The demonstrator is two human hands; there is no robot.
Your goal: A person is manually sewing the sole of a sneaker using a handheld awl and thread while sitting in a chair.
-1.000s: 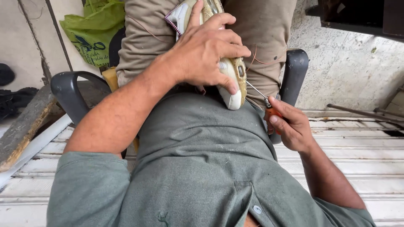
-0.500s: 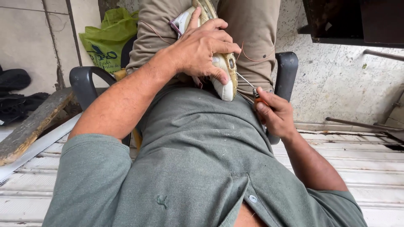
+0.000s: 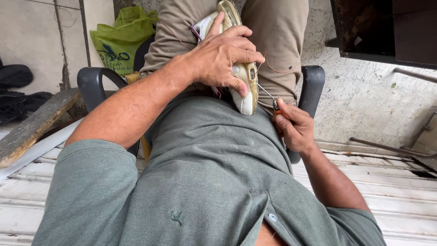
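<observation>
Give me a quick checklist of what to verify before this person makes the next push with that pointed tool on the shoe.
1. Left hand clamps the shoe firmly on the lap: ok.
2. Right hand has a closed grip on the awl: ok.
3. Metal tip meets the shoe's sole edge: ok; exact entry point cannot tell.
4. Left fingers are out of the tip's path: cannot tell, thumb lies close.
5. Thread hangs free, unsnagged: cannot tell.

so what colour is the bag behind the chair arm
Bright green with dark print, clearest in the head view: the bag sits behind the dark chair arm.
</observation>
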